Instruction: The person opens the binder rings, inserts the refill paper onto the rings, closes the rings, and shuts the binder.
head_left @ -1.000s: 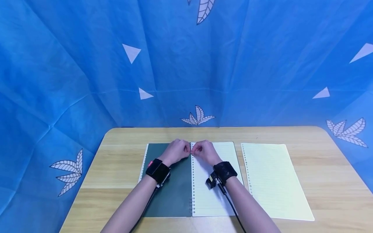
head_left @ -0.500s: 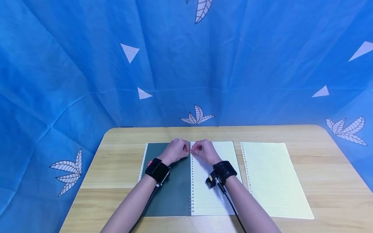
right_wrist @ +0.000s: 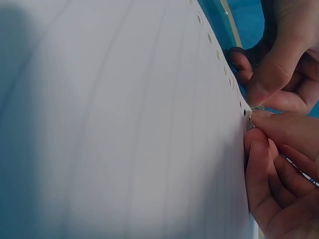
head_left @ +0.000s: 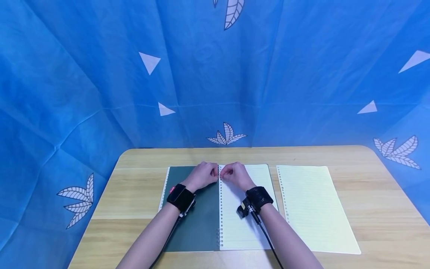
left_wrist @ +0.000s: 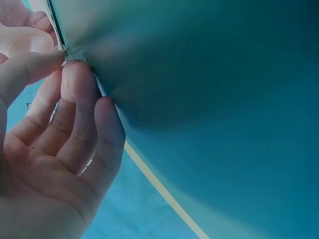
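An open loose-leaf binder (head_left: pixel 198 220) lies on the wooden table (head_left: pixel 134 194), with its dark green cover on the left and a lined page (head_left: pixel 242 228) on the right. Both hands meet at the top of its ring spine (head_left: pixel 220 209). My left hand (head_left: pixel 203 175) pinches a ring there between thumb and fingers (left_wrist: pixel 75 84). Opposite it, my right hand (head_left: pixel 235 175) pinches the same spot with its fingertips (right_wrist: pixel 259 144) at the page's punched edge (right_wrist: pixel 234 89).
A separate stack of pale yellow punched sheets (head_left: pixel 312 209) lies right of the binder. Blue cloth with white leaf prints (head_left: pixel 228 134) walls the table at the back and sides. Bare wood shows at the left and far right.
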`<control>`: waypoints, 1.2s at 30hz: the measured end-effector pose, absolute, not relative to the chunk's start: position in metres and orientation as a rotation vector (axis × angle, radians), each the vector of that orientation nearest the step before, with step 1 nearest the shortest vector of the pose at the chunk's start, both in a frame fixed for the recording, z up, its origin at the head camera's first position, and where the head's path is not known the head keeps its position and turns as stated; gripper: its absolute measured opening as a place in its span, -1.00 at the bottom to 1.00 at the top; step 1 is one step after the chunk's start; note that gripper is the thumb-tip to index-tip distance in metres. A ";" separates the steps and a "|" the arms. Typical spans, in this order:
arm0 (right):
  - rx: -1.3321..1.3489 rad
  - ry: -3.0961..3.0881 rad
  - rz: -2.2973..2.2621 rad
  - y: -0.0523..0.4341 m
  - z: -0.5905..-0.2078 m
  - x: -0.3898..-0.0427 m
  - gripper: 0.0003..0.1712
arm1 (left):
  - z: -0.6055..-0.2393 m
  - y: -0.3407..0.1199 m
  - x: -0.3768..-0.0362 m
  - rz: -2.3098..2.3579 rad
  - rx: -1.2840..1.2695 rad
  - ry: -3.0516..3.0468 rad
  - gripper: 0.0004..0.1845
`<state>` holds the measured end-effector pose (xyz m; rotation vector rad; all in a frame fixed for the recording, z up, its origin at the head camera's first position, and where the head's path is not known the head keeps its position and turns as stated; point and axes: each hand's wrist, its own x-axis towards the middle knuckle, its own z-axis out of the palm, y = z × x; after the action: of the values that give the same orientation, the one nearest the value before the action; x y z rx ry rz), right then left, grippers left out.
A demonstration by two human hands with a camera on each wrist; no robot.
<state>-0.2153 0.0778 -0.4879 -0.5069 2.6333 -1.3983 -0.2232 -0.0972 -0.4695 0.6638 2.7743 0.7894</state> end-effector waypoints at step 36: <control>-0.394 2.697 -1.324 0.075 -0.482 -0.217 -0.85 | -0.467 -0.105 -0.226 0.774 0.613 2.774 -0.88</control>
<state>-0.2166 0.0746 -0.4823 -0.3945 2.6968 -1.3236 -0.2256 -0.1051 -0.4670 0.6126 2.7742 0.7739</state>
